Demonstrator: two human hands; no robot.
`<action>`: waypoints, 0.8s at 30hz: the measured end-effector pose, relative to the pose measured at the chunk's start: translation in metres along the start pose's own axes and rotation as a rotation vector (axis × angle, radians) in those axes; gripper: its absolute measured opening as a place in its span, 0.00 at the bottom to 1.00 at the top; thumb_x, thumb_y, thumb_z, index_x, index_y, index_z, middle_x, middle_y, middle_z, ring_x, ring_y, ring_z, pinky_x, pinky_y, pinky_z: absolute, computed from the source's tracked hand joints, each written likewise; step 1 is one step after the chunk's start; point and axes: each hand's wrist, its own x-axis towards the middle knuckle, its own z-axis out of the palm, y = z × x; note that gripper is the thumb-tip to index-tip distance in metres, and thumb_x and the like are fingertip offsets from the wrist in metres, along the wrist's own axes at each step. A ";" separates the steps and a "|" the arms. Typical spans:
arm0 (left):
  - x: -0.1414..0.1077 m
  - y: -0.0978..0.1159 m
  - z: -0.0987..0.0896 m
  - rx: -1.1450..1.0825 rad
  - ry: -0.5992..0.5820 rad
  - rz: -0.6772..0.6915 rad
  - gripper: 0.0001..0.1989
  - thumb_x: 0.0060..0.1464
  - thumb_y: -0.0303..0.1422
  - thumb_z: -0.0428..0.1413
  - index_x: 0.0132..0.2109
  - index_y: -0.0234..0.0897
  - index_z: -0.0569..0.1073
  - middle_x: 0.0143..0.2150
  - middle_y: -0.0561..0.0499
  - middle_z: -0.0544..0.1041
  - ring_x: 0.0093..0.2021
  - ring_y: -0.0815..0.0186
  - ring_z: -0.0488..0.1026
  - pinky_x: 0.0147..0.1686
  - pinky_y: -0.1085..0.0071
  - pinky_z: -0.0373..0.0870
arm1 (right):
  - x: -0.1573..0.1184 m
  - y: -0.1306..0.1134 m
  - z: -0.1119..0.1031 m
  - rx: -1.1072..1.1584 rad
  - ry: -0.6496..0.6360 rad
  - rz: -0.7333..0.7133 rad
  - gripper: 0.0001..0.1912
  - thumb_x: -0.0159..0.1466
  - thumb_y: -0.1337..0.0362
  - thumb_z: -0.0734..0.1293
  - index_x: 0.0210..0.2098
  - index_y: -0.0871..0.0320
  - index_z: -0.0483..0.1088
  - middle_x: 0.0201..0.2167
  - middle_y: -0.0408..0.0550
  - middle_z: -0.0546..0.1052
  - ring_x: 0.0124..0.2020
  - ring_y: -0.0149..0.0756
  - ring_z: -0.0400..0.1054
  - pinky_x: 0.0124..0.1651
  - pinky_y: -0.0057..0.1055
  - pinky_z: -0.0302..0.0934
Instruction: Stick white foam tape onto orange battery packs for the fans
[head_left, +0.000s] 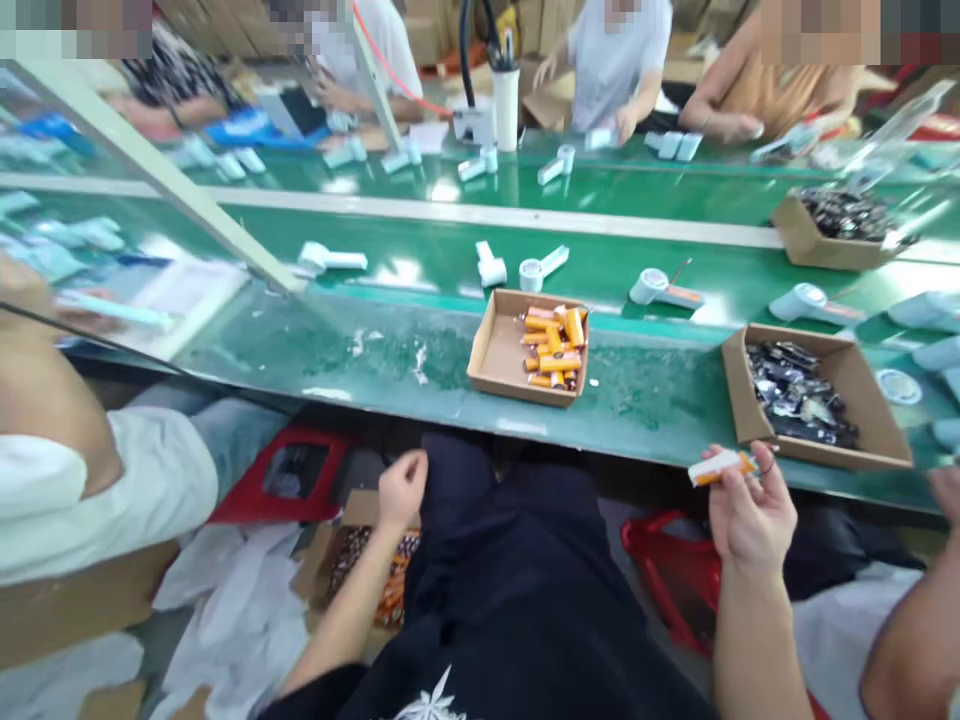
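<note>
Out past the table's front edge, my right hand [752, 515] pinches an orange battery [720, 467] with a white strip along its side; its fingers and thumb close round one end. My left hand [403, 487] is curled into a loose fist beside my thigh, with nothing visible in it. A shallow cardboard tray [491, 362] sits on the table ahead, with several orange batteries [555, 345] heaped in its right part. Just beyond my right hand stands a cardboard box [862, 400] with dark, shiny small parts [799, 393].
Pale blue handheld housings [532, 273] lie along the green conveyor [420, 235]. Another box of dark parts [844, 213] stands at far right. A slanted metal post [157, 165] crosses on the left. Co-workers sit opposite and on both sides. An open carton [352, 508] of batteries is on the floor.
</note>
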 end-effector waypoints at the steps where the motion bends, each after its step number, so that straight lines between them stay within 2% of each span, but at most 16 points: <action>1: 0.005 0.009 -0.002 -0.020 0.079 0.081 0.13 0.71 0.40 0.53 0.48 0.37 0.77 0.40 0.48 0.80 0.36 0.65 0.78 0.37 0.65 0.80 | 0.003 0.001 -0.001 0.014 -0.009 0.022 0.33 0.45 0.59 0.84 0.50 0.52 0.78 0.35 0.49 0.84 0.36 0.47 0.83 0.48 0.55 0.78; 3: 0.018 0.028 -0.008 -0.063 0.205 0.244 0.13 0.72 0.37 0.51 0.41 0.39 0.77 0.31 0.50 0.80 0.28 0.65 0.77 0.29 0.68 0.76 | 0.012 0.003 -0.002 0.045 -0.043 0.049 0.32 0.46 0.58 0.85 0.50 0.52 0.77 0.35 0.49 0.85 0.35 0.49 0.83 0.43 0.53 0.80; 5: 0.049 0.053 -0.013 -0.089 0.259 0.381 0.12 0.70 0.34 0.52 0.39 0.39 0.77 0.30 0.49 0.80 0.27 0.65 0.77 0.29 0.68 0.75 | 0.024 0.004 0.002 0.059 -0.104 0.068 0.29 0.47 0.59 0.85 0.46 0.51 0.77 0.33 0.48 0.84 0.35 0.51 0.83 0.39 0.52 0.80; 6: 0.075 0.070 -0.014 -0.094 0.268 0.437 0.11 0.69 0.33 0.53 0.39 0.39 0.78 0.31 0.49 0.81 0.29 0.65 0.77 0.32 0.68 0.76 | 0.030 0.004 0.006 0.064 -0.139 0.077 0.28 0.47 0.59 0.85 0.44 0.51 0.76 0.33 0.46 0.84 0.35 0.52 0.84 0.38 0.51 0.81; 8: 0.148 0.110 -0.010 -0.077 0.229 0.515 0.12 0.69 0.34 0.53 0.40 0.38 0.78 0.32 0.48 0.81 0.31 0.65 0.76 0.36 0.68 0.76 | 0.042 0.004 0.020 0.082 -0.193 0.094 0.26 0.46 0.61 0.85 0.40 0.51 0.74 0.32 0.44 0.83 0.36 0.51 0.84 0.38 0.47 0.81; 10: 0.236 0.156 0.005 -0.007 0.112 0.526 0.13 0.70 0.37 0.52 0.45 0.37 0.80 0.42 0.45 0.83 0.43 0.61 0.79 0.47 0.64 0.76 | 0.051 0.004 0.039 0.108 -0.209 0.109 0.26 0.45 0.62 0.85 0.39 0.51 0.72 0.31 0.42 0.83 0.38 0.50 0.84 0.38 0.44 0.81; 11: 0.280 0.179 0.016 0.150 -0.073 0.478 0.16 0.71 0.38 0.50 0.52 0.37 0.79 0.52 0.43 0.82 0.53 0.58 0.77 0.56 0.61 0.74 | 0.054 0.003 0.048 0.120 -0.207 0.115 0.27 0.45 0.62 0.85 0.39 0.51 0.71 0.31 0.43 0.83 0.38 0.49 0.84 0.38 0.43 0.80; 12: 0.320 0.200 0.029 0.213 -0.160 0.454 0.17 0.71 0.39 0.51 0.56 0.37 0.78 0.59 0.41 0.79 0.60 0.55 0.74 0.60 0.59 0.71 | 0.057 0.002 0.056 0.129 -0.202 0.120 0.27 0.45 0.61 0.85 0.39 0.51 0.71 0.32 0.43 0.84 0.38 0.49 0.84 0.38 0.43 0.80; 13: 0.354 0.219 0.042 0.255 -0.218 0.438 0.19 0.69 0.41 0.54 0.59 0.36 0.77 0.64 0.39 0.76 0.64 0.51 0.71 0.62 0.56 0.69 | 0.059 0.001 0.063 0.134 -0.195 0.126 0.28 0.46 0.60 0.85 0.40 0.51 0.71 0.32 0.44 0.84 0.38 0.49 0.84 0.38 0.43 0.80; 15: 0.403 0.245 0.065 0.353 -0.357 0.390 0.20 0.65 0.41 0.60 0.56 0.32 0.79 0.62 0.33 0.76 0.64 0.43 0.71 0.62 0.50 0.69 | 0.063 -0.002 0.071 0.130 -0.198 0.149 0.29 0.47 0.58 0.85 0.44 0.51 0.72 0.33 0.46 0.85 0.38 0.50 0.84 0.38 0.46 0.81; 17: 0.427 0.256 0.083 0.437 -0.494 0.376 0.18 0.62 0.40 0.64 0.52 0.30 0.80 0.57 0.33 0.78 0.60 0.45 0.74 0.60 0.48 0.71 | 0.068 -0.006 0.073 0.114 -0.215 0.170 0.30 0.50 0.57 0.84 0.48 0.52 0.73 0.34 0.49 0.86 0.37 0.51 0.84 0.39 0.48 0.81; 20: 0.438 0.250 0.100 0.527 -0.677 0.433 0.16 0.65 0.40 0.62 0.53 0.35 0.78 0.56 0.42 0.78 0.56 0.55 0.76 0.59 0.51 0.74 | 0.079 -0.014 0.080 0.103 -0.258 0.133 0.27 0.52 0.57 0.84 0.47 0.54 0.75 0.35 0.51 0.86 0.39 0.53 0.84 0.42 0.50 0.80; 22: 0.440 0.242 0.107 0.563 -0.762 0.486 0.14 0.67 0.41 0.60 0.53 0.37 0.77 0.56 0.44 0.78 0.56 0.58 0.76 0.58 0.52 0.75 | 0.092 -0.019 0.101 0.084 -0.292 0.046 0.24 0.54 0.57 0.83 0.46 0.54 0.76 0.37 0.51 0.86 0.44 0.54 0.84 0.46 0.50 0.80; 24: 0.443 0.237 0.112 0.581 -0.812 0.524 0.13 0.67 0.40 0.61 0.51 0.36 0.78 0.55 0.44 0.79 0.56 0.58 0.76 0.58 0.53 0.75 | 0.112 -0.021 0.138 0.029 -0.357 -0.060 0.22 0.57 0.56 0.82 0.47 0.54 0.77 0.39 0.50 0.86 0.47 0.52 0.83 0.50 0.49 0.79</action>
